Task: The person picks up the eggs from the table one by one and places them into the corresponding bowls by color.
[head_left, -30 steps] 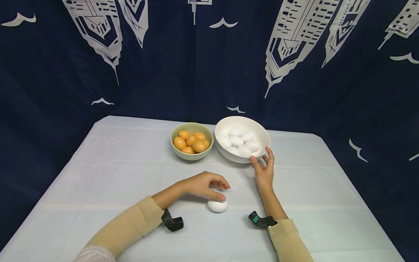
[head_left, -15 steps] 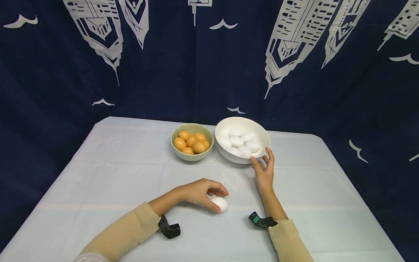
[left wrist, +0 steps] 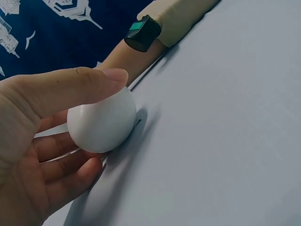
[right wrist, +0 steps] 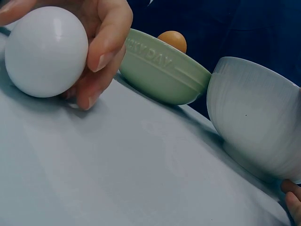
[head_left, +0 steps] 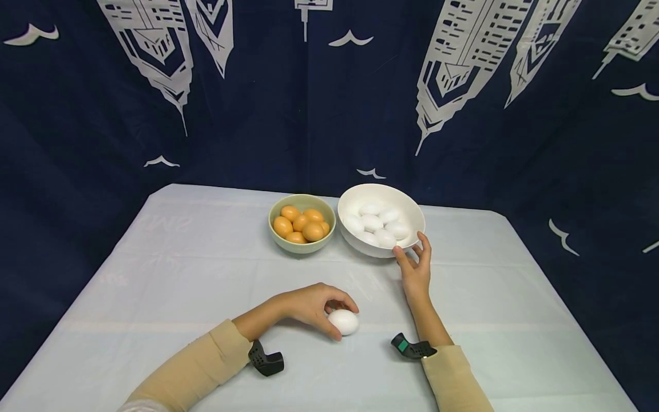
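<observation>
My left hand (head_left: pixel 314 306) has its thumb and fingers curled around a smooth white egg (head_left: pixel 344 322) low over the middle of the table. In the left wrist view the thumb lies along one side of the egg (left wrist: pixel 101 123) and the fingers sit behind and below it. Farther back, my right hand (head_left: pixel 416 274) holds the near right side of a large white bowl (head_left: pixel 368 249), with the thumb at its near wall and the index finger at the rim. Several white eggs (head_left: pixel 372 222) lie inside this bowl. Only a few right fingertips (right wrist: pixel 292 200) show in the right wrist view.
A smaller green bowl (head_left: pixel 301 247) with several orange-yellow eggs (head_left: pixel 312 231) stands just left of the white bowl. Both are near the back edge of the white-covered table (head_left: pixel 180 274). Behind hangs a dark blue cloth (head_left: pixel 360 114) with white prints.
My left hand has come down and toward the front, and its thumb and fingers have closed around the white egg. The right hand and both bowls stay where they were.
</observation>
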A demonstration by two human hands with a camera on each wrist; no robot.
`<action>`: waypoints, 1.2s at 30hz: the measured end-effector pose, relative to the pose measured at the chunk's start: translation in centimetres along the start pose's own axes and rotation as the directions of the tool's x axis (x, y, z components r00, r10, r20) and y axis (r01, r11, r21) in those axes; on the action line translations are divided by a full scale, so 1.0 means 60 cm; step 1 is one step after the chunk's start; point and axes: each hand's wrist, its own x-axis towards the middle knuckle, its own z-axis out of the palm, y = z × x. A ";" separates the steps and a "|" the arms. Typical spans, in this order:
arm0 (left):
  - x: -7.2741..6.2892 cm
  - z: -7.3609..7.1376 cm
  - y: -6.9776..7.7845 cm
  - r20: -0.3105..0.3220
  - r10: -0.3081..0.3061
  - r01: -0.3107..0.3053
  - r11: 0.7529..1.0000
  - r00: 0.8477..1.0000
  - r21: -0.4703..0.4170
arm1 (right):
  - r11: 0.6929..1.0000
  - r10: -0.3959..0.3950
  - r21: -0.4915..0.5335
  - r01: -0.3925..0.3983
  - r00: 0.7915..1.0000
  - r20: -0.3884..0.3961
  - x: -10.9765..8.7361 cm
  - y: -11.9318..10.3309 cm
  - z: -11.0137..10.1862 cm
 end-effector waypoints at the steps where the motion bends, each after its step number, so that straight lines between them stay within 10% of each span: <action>1: 0.000 0.000 0.000 0.002 0.002 -0.002 1.000 1.000 -0.002 | 1.000 -0.002 0.001 0.002 1.000 0.002 0.000 0.000 0.000; 36: 0.019 -0.014 -0.001 -0.033 -0.008 0.007 0.999 0.999 -0.041 | 1.000 -0.008 0.005 0.008 1.000 0.000 -0.002 -0.002 0.000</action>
